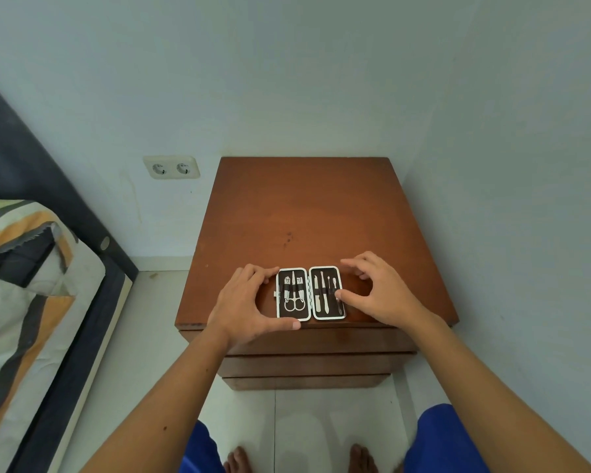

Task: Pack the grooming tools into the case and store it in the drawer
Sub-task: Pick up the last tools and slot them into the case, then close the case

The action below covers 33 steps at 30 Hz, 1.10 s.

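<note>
Two hands (249,302), one open case (310,292)

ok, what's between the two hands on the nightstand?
Head view: the open case, tools strapped inside, lies between the left hand and right hand.

no readable text, labels, brands or numbers anywhere

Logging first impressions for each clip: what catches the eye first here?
The open grooming case, tools strapped in both halves, lies at the near edge of the brown nightstand. The left hand and right hand flank it, fingers spread.
</note>
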Available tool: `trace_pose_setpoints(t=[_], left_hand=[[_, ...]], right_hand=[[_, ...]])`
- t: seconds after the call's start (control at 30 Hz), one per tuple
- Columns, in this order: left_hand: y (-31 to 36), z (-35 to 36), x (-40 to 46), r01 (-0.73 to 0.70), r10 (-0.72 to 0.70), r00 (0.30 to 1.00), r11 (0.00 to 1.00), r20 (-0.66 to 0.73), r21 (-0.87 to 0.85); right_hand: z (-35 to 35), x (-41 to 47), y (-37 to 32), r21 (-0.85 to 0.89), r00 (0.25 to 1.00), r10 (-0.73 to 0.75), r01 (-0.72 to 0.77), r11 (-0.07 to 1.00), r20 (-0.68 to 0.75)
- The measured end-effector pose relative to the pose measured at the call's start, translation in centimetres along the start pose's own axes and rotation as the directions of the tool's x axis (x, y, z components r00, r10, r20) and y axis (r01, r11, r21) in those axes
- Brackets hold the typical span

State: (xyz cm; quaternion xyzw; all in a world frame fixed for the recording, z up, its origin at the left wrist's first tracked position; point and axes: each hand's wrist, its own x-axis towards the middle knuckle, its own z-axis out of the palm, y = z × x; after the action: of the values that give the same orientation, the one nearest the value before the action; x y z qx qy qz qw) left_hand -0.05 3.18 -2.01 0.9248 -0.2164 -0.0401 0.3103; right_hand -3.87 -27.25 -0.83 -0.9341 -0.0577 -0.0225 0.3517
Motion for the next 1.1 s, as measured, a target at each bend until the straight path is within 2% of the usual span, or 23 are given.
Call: trace_pose_setpoints(t=[0.13,0.3,0.4,0.5,0.6,0.73,0.83,0.9,1.0,1.1], left_hand=[[0.0,-0.1,0.0,-0.001,0.001,1.000,1.000,0.011,-0.012],[-0.4,-0.3,0.0,-0.009,0.010,0.999,1.000,0.032,-0.029],[-0.7,-0.6,0.0,-0.011,0.015,0.997,0.998,0.074,-0.062],[-0.9,-1.0,0.1,-0.007,0.022,0.992,0.993,0.126,-0.114],[-1.4,-1.3,0.2,-0.003,0.032,0.986,0.985,0.165,-0.173],[-1.5,-0.9,-0.2,0.016,0.001,0.997,0.978,0.082,-0.208],[-1.2,0.0,-0.5,0.018,-0.021,1.000,0.981,-0.011,-0.192],[-0.7,0.4,-0.6,0.014,-0.024,0.998,0.985,-0.054,-0.174],[-0.4,0.5,-0.8,0.010,-0.022,0.997,0.986,-0.073,-0.165],[-0.6,0.3,-0.8,0.003,-0.012,0.998,0.987,-0.056,-0.161]], right_hand=[[0.2,-1.2,0.6,-0.051,0.999,0.038,-0.039,0.998,-0.018],[0.5,-1.5,-0.3,0.045,0.997,0.065,-0.063,0.997,-0.033],[0.9,-1.3,-0.7,0.020,0.993,0.114,-0.113,0.993,-0.042],[1.2,-1.3,-0.8,-0.014,0.985,0.170,-0.171,0.985,-0.013],[1.3,-1.4,-1.1,0.037,0.983,0.179,-0.181,0.983,0.036],[0.5,-0.6,-1.8,0.200,0.981,0.177,-0.190,0.961,0.081],[-0.3,-0.2,-3.1,0.419,0.982,0.152,-0.184,0.889,0.109],[-0.6,-0.2,-4.4,0.488,0.985,0.115,-0.164,0.857,0.130],[0.5,-0.4,-6.0,0.487,0.987,0.115,-0.155,0.859,0.112],[3.0,-0.9,-6.9,0.331,0.991,0.130,-0.136,0.934,0.039]])
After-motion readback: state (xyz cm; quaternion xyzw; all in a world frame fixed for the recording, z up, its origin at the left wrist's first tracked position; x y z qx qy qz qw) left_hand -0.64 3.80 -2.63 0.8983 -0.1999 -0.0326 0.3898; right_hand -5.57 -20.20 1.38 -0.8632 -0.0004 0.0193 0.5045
